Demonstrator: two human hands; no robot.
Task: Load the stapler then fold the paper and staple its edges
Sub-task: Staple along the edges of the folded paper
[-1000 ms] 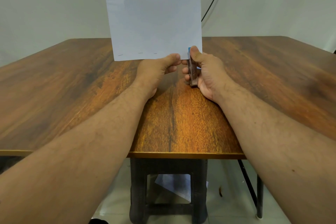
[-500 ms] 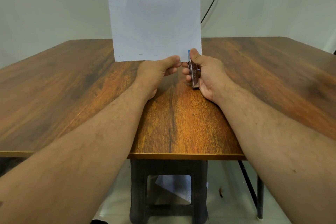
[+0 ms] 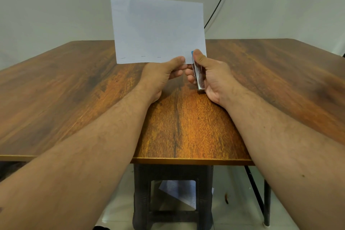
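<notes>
A folded white paper (image 3: 158,30) stands upright above the wooden table (image 3: 74,89), with three staples showing along its lower edge. My left hand (image 3: 162,74) pinches the paper's bottom edge near its right end, thumb on the near side. My right hand (image 3: 211,78) grips a small metal stapler (image 3: 198,75) with a blue tip, its jaw end up at the paper's lower right corner and my thumb pressing on top. The stapler's far side is hidden by my fingers.
A black cable (image 3: 220,0) runs down the wall behind the paper. Under the table stand a dark stool (image 3: 141,192) and a sheet of paper (image 3: 179,192) on the tiled floor. A table leg (image 3: 267,203) is at lower right.
The paper and both hands have drifted slightly; the stapler stays at the paper's lower right corner. Grips are unchanged.
</notes>
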